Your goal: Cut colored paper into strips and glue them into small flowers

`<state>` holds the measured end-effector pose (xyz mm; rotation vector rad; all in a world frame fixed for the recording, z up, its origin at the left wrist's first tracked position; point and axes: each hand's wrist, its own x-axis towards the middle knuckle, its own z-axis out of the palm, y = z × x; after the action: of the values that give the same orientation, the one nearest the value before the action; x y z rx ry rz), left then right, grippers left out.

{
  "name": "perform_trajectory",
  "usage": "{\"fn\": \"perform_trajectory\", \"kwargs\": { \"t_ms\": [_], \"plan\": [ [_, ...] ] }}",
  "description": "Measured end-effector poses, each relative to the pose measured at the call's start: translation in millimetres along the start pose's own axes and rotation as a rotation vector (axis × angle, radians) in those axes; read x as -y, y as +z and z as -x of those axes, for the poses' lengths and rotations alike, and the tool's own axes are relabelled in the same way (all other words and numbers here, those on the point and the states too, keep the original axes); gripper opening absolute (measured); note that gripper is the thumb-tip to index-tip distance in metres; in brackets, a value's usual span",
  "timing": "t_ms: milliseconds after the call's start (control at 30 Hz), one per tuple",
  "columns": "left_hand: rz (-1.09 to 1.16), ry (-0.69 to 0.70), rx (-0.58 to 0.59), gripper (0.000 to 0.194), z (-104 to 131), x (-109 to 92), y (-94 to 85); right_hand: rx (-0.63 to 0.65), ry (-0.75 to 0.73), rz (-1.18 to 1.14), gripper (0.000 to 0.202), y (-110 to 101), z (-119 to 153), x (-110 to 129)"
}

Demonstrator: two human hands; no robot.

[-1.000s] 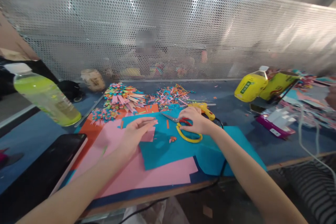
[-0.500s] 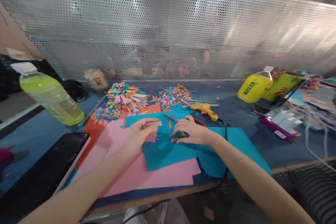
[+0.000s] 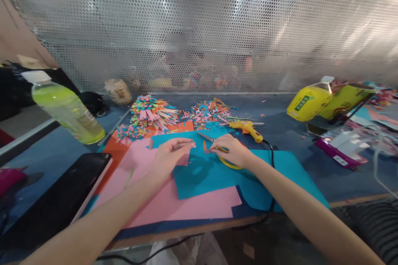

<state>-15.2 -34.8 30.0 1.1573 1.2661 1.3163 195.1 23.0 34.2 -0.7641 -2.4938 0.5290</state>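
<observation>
Paperwork fills the head view, the only view here: the left hand [image 3: 169,158] pinches a small pink paper piece [image 3: 184,158], its grip clamped on the upper corner, at the middle of the tabletop [image 3: 280,132]. The right hand [image 3: 231,149], just at 3 o'clock of it, rests fingers-together on the teal sheet [image 3: 205,174] over the scissors [image 3: 228,161]; I cannot tell whether it grips them. By my judgement a small-part pickup is in hand, and the next move would call for a fine fingertip pinch. Counted: one pair of scissors, one yellow glue gun [image 3: 248,129] at 1 o'clock, one green bottle [image 3: 66,109] at 10 o'clock, two heaps of coloured cuttings [image 3: 155,114] at 12 o'clock, one large pink sheet [image 3: 186,205] at 6 o'clock.
</observation>
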Motion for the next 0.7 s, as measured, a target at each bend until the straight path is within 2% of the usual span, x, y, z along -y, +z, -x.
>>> {"fn": "perform_trajectory", "kwargs": {
  "t_ms": [67,133,200,267,400,533,700],
  "plan": [
    [-0.009,-0.023,0.006,0.034,0,-1,-0.2,-0.096,0.101,-0.237,0.017,3,-1,3],
    [-0.010,-0.029,0.008,0.033,-1,-1,-0.6,-0.125,0.224,-0.559,0.018,6,-1,6],
    [-0.014,-0.019,-0.004,0.033,-2,-1,-1.1,-0.067,0.325,-0.847,0.021,8,-1,9],
    [-0.009,-0.017,-0.011,0.034,-3,-1,-1.4,0.029,0.382,-1.027,0.023,10,-1,12],
    [0.044,-0.062,0.015,0.033,-2,-2,-1.3,0.113,0.422,-1.152,0.025,12,0,12],
    [0.086,-0.112,0.056,0.035,1,-5,-0.9,0.077,0.447,-1.139,0.028,11,-1,13],
    [0.029,-0.115,0.198,0.033,6,-4,1.6,0.076,0.450,-1.135,0.028,10,-1,14]
  ]
}}
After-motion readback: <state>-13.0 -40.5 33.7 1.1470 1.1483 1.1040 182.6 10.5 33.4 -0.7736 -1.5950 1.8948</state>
